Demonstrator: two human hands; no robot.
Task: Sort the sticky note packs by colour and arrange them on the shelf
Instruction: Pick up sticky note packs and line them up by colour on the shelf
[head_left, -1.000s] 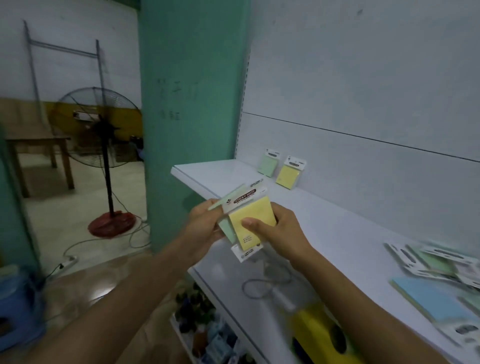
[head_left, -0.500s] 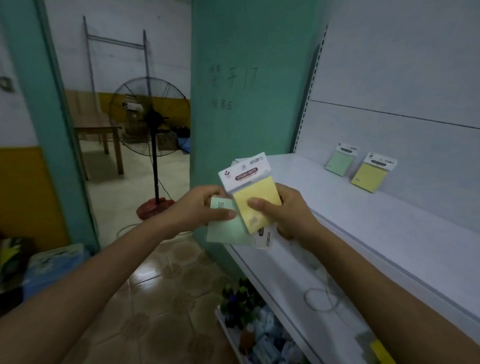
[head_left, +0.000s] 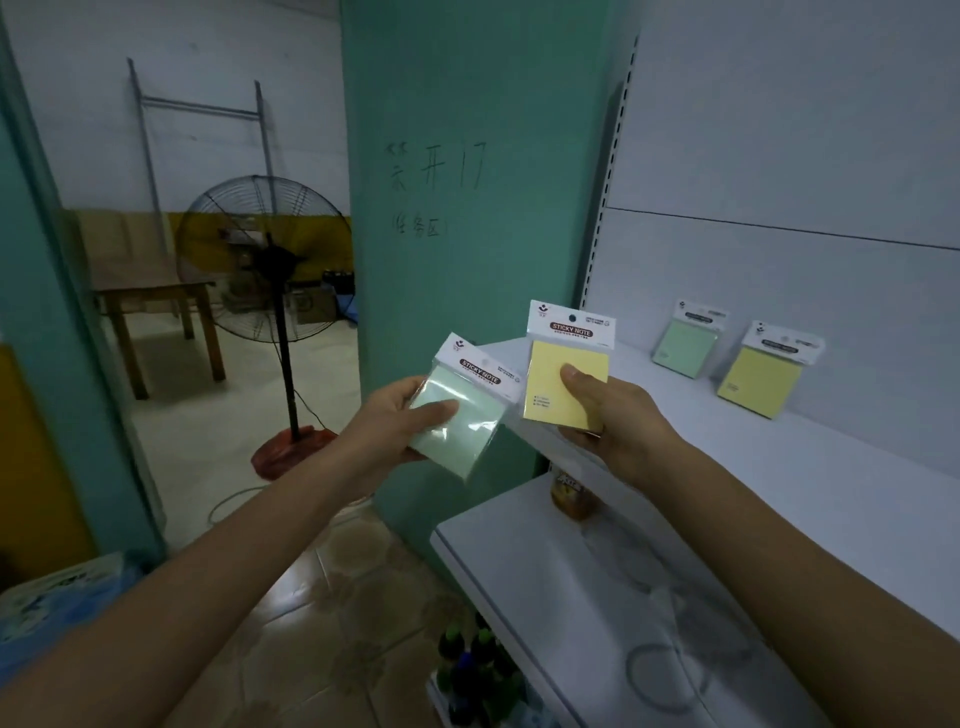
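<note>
My left hand pinches a green pack at frame centre. My right hand pinches a yellow pack just beside it, above the shelf.

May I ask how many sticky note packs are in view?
4: held green pack in left hand, held yellow pack in right hand, propped green pack and propped yellow pack on the shelf. Others may be off-frame.

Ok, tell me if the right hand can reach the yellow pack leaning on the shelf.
Likely yes: only bare shelf separates the right hand from the leaning yellow pack, though it grips a second yellow pack.
</note>
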